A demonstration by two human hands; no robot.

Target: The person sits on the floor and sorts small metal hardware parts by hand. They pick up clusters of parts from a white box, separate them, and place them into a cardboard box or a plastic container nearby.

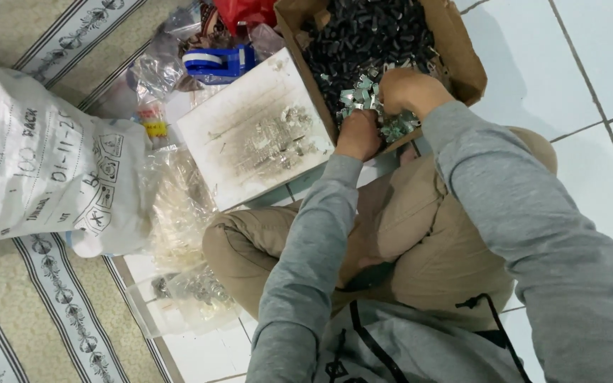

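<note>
While sitting cross-legged on a white tiled floor (590, 64), a person in a grey hooded sweatshirt and tan trousers is leaning over a cardboard box (455, 50) that is lying open just beyond the knees. Both hands are reaching into the near corner of the box, where small silver metal clips (363, 96) are lying heaped against a larger mass of dark metal pieces (370, 32). The right hand (406, 91) is curling down over the silver clips with its fingers folded among them, apparently gathering some, though how many it is gripping cannot be told. The left hand (358, 135) is resting at the box's near edge, fingers bent inward and touching the clips; whether it is closing on any is hidden.

Just left of the box, a white square board (250, 135) smudged with grey is lying flat. Beyond it a blue tape dispenser (218, 62) is sitting among crumpled clear plastic bags (179, 213). Farther left, a white woven sack (37, 156) is lying on a striped patterned mat (30, 312).
</note>
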